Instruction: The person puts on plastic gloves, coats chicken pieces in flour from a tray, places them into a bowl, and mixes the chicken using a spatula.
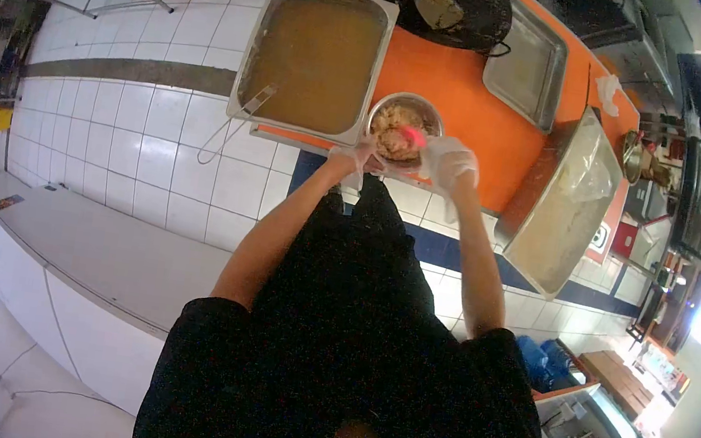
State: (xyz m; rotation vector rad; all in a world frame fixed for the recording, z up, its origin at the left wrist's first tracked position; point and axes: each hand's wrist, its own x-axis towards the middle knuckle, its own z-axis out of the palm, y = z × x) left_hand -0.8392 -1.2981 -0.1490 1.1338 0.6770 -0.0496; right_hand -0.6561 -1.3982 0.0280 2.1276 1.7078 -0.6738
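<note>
A round metal bowl (410, 96) holds a pale, lumpy food mixture (393, 121) near the front edge of the orange tabletop. My left hand (359, 159), in a clear plastic glove, grips the bowl's near left rim. Also gloved, my right hand (451, 163) is closed around the handle of a pink spatula (414, 137). The spatula's pink end rests in the mixture, and its handle is mostly hidden by the glove. Left of the bowl stands a deep metal pan (310, 57) of brownish liquid, with a wire-handled strainer (257, 103) leaning over its near edge.
A black wok (388, 14) with a ladle (437, 7) sits at the back of the orange table (462, 91). Beyond it lies a shallow metal tray (529, 60). To the right is a large flour-dusted container (562, 208) with a plastic bag (595, 168). A white chest freezer (94, 259) stands behind me.
</note>
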